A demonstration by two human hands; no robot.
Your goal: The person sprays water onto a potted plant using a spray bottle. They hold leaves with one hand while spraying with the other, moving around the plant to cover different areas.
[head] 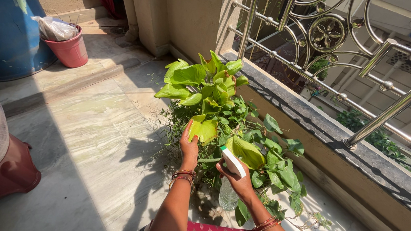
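A leafy green plant spreads over the balcony floor beside the parapet. My left hand is raised among its leaves and holds a yellow-green leaf between thumb and fingers. My right hand grips a clear spray bottle with a white and green trigger head, tilted toward the foliage. Bangles ring both wrists. The pot under the plant is hidden by leaves.
A metal railing tops the dark stone parapet on the right. A pink pot holding a plastic bag stands far left by a blue barrel. A dark red plastic stool sits near left. Marble floor lies between.
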